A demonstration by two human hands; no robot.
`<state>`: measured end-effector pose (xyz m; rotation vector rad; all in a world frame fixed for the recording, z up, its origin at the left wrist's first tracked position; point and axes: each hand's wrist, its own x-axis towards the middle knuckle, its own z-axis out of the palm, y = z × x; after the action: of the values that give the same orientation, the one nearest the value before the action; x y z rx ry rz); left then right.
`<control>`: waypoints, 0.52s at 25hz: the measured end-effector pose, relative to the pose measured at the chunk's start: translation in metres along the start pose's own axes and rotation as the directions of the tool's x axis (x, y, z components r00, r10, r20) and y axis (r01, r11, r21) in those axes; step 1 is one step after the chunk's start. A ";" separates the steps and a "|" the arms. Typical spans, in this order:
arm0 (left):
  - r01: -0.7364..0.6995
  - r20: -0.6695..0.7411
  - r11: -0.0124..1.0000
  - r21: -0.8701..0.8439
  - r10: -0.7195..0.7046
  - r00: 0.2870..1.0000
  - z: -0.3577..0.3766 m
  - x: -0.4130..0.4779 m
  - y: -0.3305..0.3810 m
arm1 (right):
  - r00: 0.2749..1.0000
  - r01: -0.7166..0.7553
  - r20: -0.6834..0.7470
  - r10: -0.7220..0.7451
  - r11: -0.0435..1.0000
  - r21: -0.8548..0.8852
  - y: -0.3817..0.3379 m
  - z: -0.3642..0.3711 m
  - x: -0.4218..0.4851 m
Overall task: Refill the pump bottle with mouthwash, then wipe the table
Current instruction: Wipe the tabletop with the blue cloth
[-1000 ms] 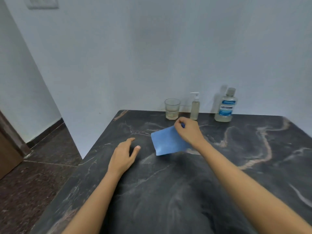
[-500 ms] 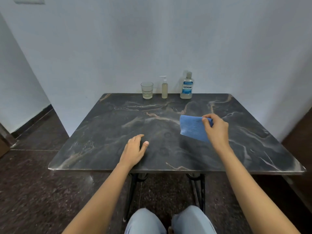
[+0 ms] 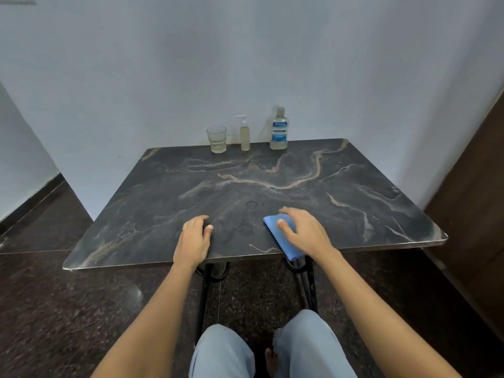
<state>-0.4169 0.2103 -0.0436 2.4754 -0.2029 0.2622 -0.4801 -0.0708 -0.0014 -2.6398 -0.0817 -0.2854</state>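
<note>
A blue cloth (image 3: 283, 241) lies on the dark marble table (image 3: 272, 192) at its near edge, one corner hanging over. My right hand (image 3: 302, 230) lies on top of it, thumb and fingers pressing it down. My left hand (image 3: 195, 237) rests flat on the table to the left, holding nothing. At the far edge by the wall stand a small pump bottle (image 3: 245, 133) with pale liquid and a Listerine mouthwash bottle (image 3: 279, 129), capped, with a little liquid at the bottom.
A drinking glass (image 3: 217, 139) with a bit of pale liquid stands left of the pump bottle. White walls enclose the back and left. A dark wooden panel (image 3: 474, 192) is at the right. My knees (image 3: 272, 350) are below the table edge.
My right hand has brought the cloth from the table's middle right back to the near edge and pressed it flat. The camera has pulled away from the table. My left hand stays put.
</note>
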 end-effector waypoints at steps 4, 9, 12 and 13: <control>0.000 -0.009 0.999 0.047 0.000 1.000 0.004 0.001 -0.001 | 0.961 0.082 0.275 -0.004 0.958 -0.273 -0.003 0.033 0.014; -0.006 0.040 0.996 0.093 0.002 0.999 0.005 0.005 -0.001 | 0.946 0.154 0.318 -0.068 0.955 -0.254 0.009 0.027 0.008; -0.022 0.049 0.994 0.107 0.017 0.999 0.006 0.004 0.000 | 0.923 0.166 0.381 -0.060 0.954 -0.251 0.029 0.013 0.013; -0.018 0.046 0.994 0.106 0.013 0.999 0.006 0.005 0.001 | 0.924 0.133 0.382 -0.025 0.956 -0.261 0.031 0.011 0.020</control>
<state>-0.4115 0.2054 -0.0466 2.5881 -0.2327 0.2286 -0.4554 -0.0933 -0.0208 -2.9480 -0.2955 0.2047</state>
